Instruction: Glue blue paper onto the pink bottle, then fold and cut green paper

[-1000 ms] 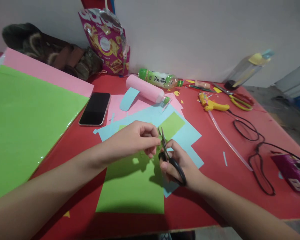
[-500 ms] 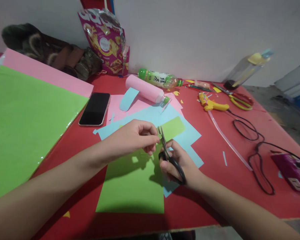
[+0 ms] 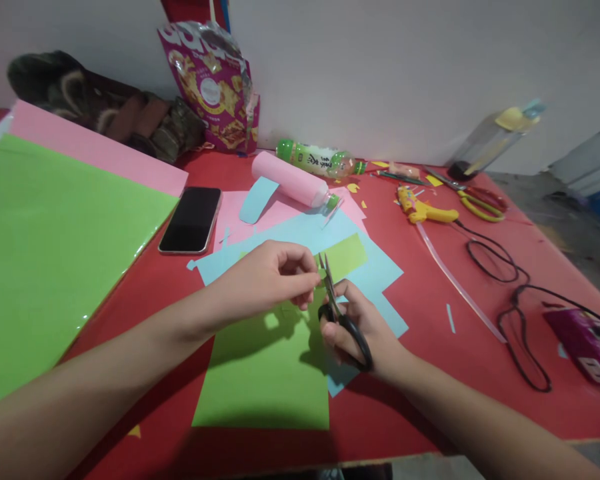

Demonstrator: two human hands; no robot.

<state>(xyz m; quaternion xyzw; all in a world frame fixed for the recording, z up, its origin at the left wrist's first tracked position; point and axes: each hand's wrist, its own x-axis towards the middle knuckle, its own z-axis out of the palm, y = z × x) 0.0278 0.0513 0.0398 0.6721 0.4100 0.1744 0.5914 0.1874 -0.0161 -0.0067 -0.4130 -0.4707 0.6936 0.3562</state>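
Observation:
My left hand (image 3: 287, 273) pinches a tiny piece of green paper (image 3: 323, 273) between thumb and fingertips. Black-handled scissors (image 3: 350, 330) are gripped in my right hand (image 3: 357, 327), their blades slightly apart and pointing away from me, right at the green piece. Beneath both hands lies a large green sheet (image 3: 265, 380), with a few small green scraps on it. Under that, light blue paper (image 3: 385, 273) spreads over the table, and a green strip (image 3: 347, 257) rests on the blue just beyond the blade tips.
A pink-wrapped bottle (image 3: 290, 180) lies behind the papers, near a green-labelled bottle (image 3: 320, 159). The phone (image 3: 191, 220) and more coloured sheets (image 3: 65, 267) are at left. On the right are a yellow glue gun (image 3: 425, 208), its cord, larger scissors (image 3: 480, 200) and a purple box (image 3: 583, 347).
The scissor blades have opened slightly around the small green piece. Both hands stay in nearly the same place, and the other things on the table keep their positions.

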